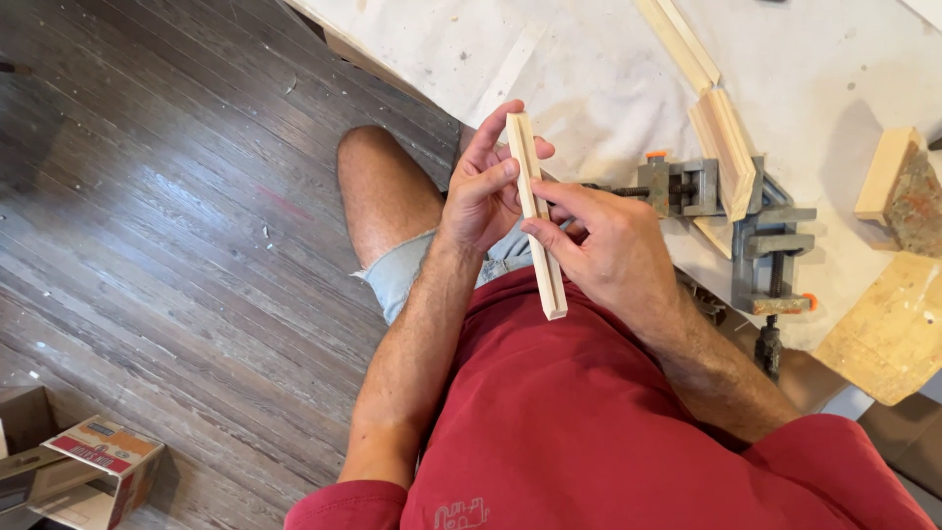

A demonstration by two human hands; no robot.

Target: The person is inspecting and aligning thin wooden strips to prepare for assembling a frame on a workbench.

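Looking like a home woodworking shop: corner clamp (746, 221) gripping mitred moulding strips (724, 137) at two o'clock on a paper-covered bench (589, 69), wood offcuts (888, 172) lying at three.

One head-worn camera, looking steeply down from above the person's own chest.

The single view sits close over the red shirt (589, 432), which fills the lower middle, with both forearms running up from the bottom to the hands (549, 211) near the frame's centre. It faces forward and down, so the wood floor (177, 216) spreads across the left half and the covered table (589, 69) cuts diagonally across the upper right. There is no second view to overlap with it.
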